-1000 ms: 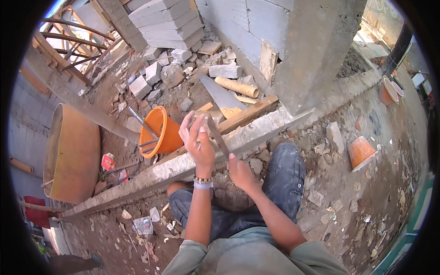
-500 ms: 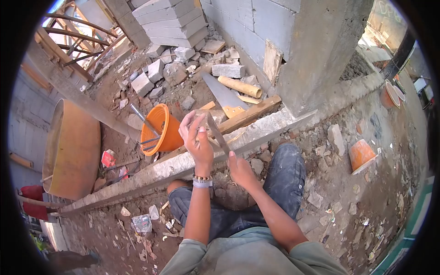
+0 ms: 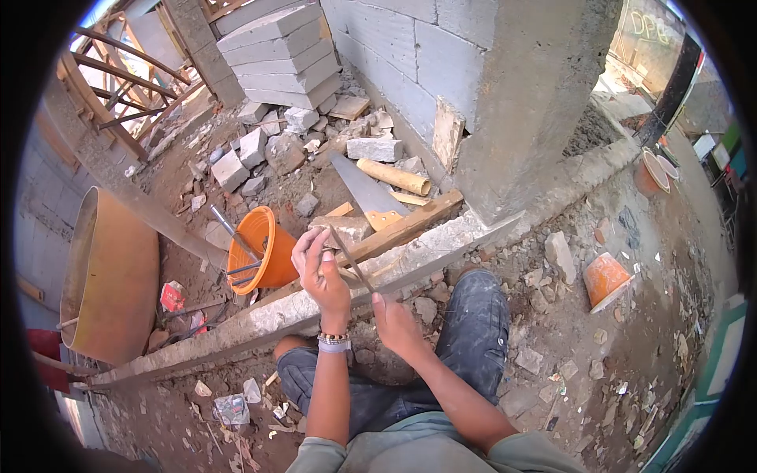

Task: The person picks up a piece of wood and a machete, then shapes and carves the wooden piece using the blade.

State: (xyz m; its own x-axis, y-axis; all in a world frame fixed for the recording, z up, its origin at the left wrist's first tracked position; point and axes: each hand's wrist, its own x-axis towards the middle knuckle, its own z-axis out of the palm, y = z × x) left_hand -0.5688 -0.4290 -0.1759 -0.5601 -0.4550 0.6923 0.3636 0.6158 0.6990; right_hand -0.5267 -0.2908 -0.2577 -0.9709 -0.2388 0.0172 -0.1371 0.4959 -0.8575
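Observation:
My right hand point(image 3: 398, 327) is closed around the lower end of a flat, narrow metal blade point(image 3: 351, 258). The blade slants up and to the left, its kind unclear. Close to its upper end is my left hand point(image 3: 323, 282), raised, its fingers bent and apart; whether a fingertip touches the blade I cannot tell. A beaded bracelet point(image 3: 333, 339) circles the left wrist. Beyond the hands, a handsaw point(image 3: 359, 189) with a wooden handle lies beside a timber point(image 3: 414, 229). Left of my left hand, an orange bucket point(image 3: 272, 256) leans with metal rods point(image 3: 233, 229) in it.
A low concrete ledge point(image 3: 268, 323) crosses before my knees, meeting a concrete column point(image 3: 524, 118). Behind lie rubble, a bamboo piece point(image 3: 394, 177) and stacked grey blocks point(image 3: 276, 59). A curved yellowish sheet point(image 3: 118, 276) stands left. Another orange bucket point(image 3: 605, 280) lies tipped on the right.
The view has shifted, so the surroundings sit slightly lower and further left. The blade has turned and now looks narrower. My left fingers are nearer its upper end.

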